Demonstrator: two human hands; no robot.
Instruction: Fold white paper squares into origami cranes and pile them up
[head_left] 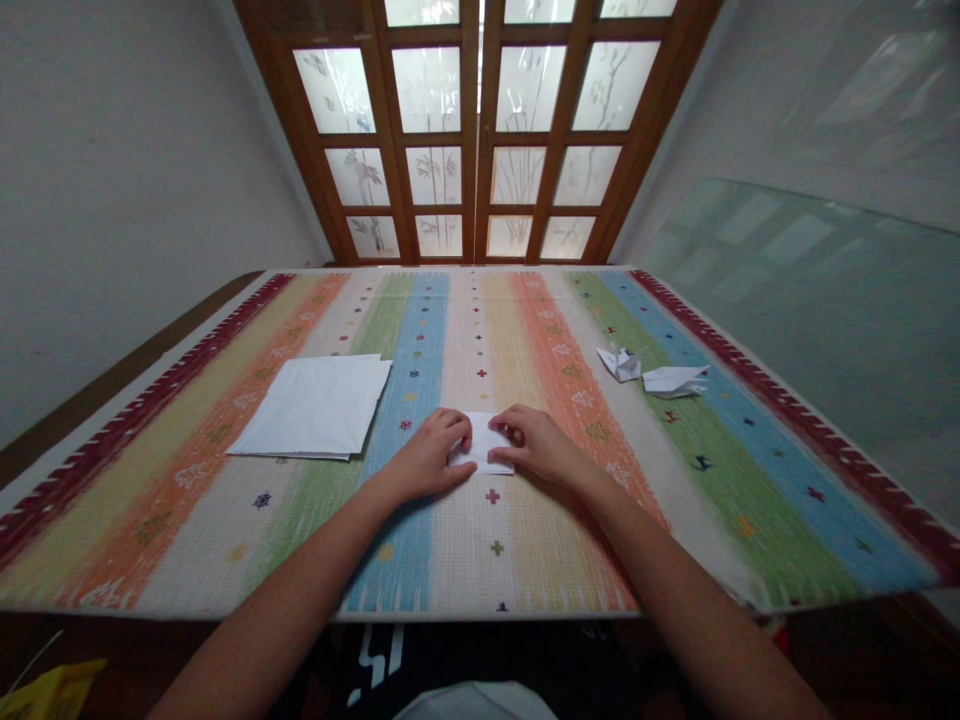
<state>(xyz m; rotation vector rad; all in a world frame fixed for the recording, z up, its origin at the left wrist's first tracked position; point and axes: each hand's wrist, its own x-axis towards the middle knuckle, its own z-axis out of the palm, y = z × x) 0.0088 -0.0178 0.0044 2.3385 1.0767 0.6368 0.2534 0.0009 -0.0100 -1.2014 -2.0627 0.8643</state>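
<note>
A small square of folded white paper (484,445) lies on the striped tablecloth right in front of me. Its left side is held by my left hand (429,455), with the fingers curled and the thumb along the near edge. On the opposite side, my right hand (541,445) pinches the paper with bent fingers and thumb. Parts of the paper's side edges are hidden beneath my fingertips. Both forearms reach in from the table's near edge.
To the left lies a stack of white paper sheets (311,405). Two folded paper cranes (620,364) sit on the right side. The multicoloured striped tablecloth (495,575) covers the table. Beyond are wooden doors with glass panes (474,180); a glass sheet (810,300) stands at the right wall.
</note>
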